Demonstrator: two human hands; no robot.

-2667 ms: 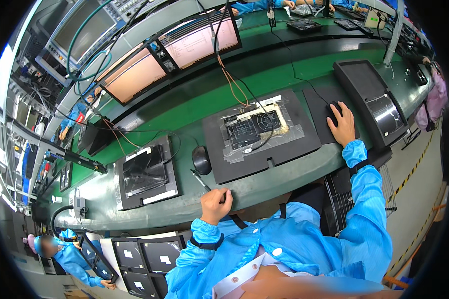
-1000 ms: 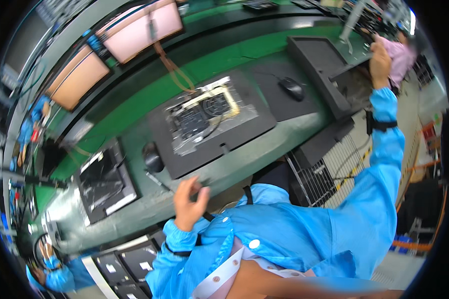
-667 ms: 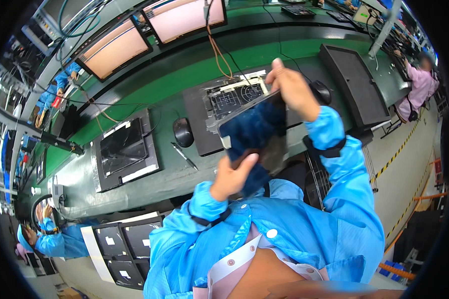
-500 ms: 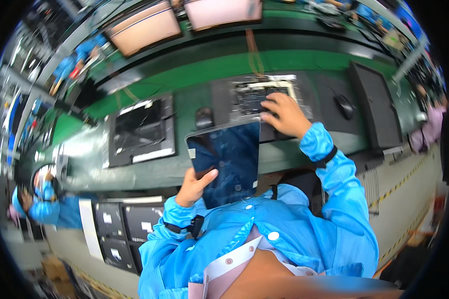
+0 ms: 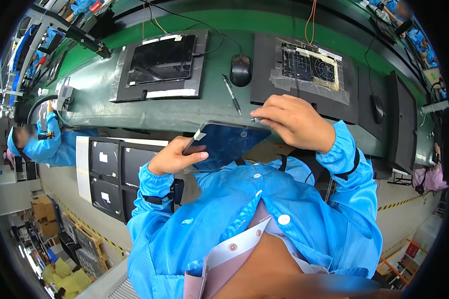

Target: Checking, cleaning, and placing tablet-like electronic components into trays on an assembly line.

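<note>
I hold a dark blue tablet (image 5: 227, 144) flat in front of my chest. My left hand (image 5: 174, 155) grips its left edge from below, thumb on the face. My right hand (image 5: 295, 119) is closed over its upper right corner, fingertips pinching something small at the edge. Just beyond the tablet runs the green workbench (image 5: 144, 112). On it lie a black pen (image 5: 231, 93), a black mouse (image 5: 240, 70) and a black fixture mat (image 5: 307, 67) with a taped grid plate and wires.
Another tablet rests on a black taped mat (image 5: 159, 65) at the bench's left. A dark tray (image 5: 401, 122) and second mouse (image 5: 377, 105) lie to the right. Black trays (image 5: 107, 172) stack under the bench. A co-worker in blue (image 5: 50, 142) sits at far left.
My right arm reached far right, then brought a blue tablet in front of me. My left hand took its lower left edge; the tablet now lies lower and flatter, near my chest.
</note>
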